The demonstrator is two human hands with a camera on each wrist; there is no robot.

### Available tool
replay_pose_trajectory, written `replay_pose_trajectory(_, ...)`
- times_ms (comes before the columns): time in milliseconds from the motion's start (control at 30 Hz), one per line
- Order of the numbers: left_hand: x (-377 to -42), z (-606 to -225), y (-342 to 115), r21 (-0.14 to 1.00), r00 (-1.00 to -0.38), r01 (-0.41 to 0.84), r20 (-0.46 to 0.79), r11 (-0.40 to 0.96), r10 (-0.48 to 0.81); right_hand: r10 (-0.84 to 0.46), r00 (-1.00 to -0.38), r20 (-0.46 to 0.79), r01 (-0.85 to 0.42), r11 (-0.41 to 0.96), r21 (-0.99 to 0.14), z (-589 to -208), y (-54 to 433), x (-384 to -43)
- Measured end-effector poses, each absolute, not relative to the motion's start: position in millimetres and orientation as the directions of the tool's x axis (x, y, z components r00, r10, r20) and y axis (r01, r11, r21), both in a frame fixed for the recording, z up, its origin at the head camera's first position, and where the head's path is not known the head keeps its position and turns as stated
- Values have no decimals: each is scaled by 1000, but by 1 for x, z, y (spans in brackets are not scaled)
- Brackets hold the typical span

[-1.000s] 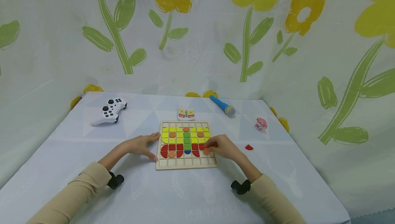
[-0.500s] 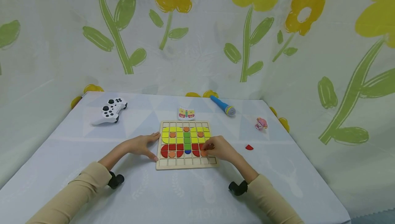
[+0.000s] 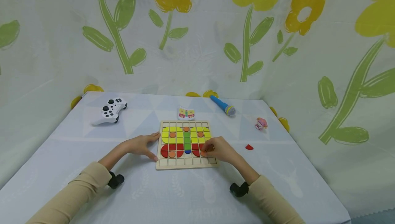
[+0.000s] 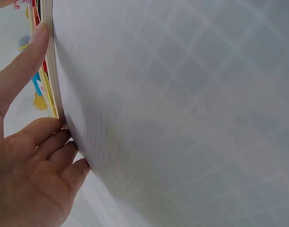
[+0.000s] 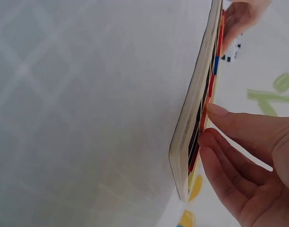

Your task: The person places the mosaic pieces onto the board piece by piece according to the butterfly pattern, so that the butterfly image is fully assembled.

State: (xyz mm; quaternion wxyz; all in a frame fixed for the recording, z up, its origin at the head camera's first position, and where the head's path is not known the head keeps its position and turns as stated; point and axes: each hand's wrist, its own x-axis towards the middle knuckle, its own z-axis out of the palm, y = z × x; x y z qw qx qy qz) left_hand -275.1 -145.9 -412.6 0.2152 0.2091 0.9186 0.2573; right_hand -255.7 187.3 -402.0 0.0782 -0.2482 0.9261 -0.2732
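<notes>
A wooden grid board [image 3: 187, 166] lies on the table, bearing yellow, red, green, blue and orange pieces laid out as a butterfly. Against its left edge my left hand [image 3: 139, 145] rests, thumb and fingers spread; the left wrist view shows the thumb [image 4: 39, 42] touching the side. Over the lower right of the grid, my right hand [image 3: 223, 149] pinches an orange disc [image 3: 202, 153], which sits at board level and is partly hidden by the fingers. From the side, the right wrist view has thumb and fingertips at the orange disc [image 5: 205, 116].
A loose red quarter-round piece [image 3: 249, 147] lies right of the board. Behind stands a small butterfly picture card [image 3: 186, 114]. Farther out are a white game controller [image 3: 112, 110], a blue toy microphone [image 3: 223, 105] and a pink figurine [image 3: 261, 124].
My right hand has moved slightly left with the orange disc, bringing it down beside the red pieces. The left hand stays at the board's edge.
</notes>
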Motion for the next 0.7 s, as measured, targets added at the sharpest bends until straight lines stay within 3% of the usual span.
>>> replay_pose_trajectory(433, -275, -412, -146, 562, -820, 272, -288, 781, 494, -485, -868, 111, -475, 741, -474, -397, 229, -252)
replay_pose_trajectory(700, -275, -413, -146, 563, -820, 274, -288, 780, 495, -368, -923, 109, -377, 813, -444, -398, 268, -250)
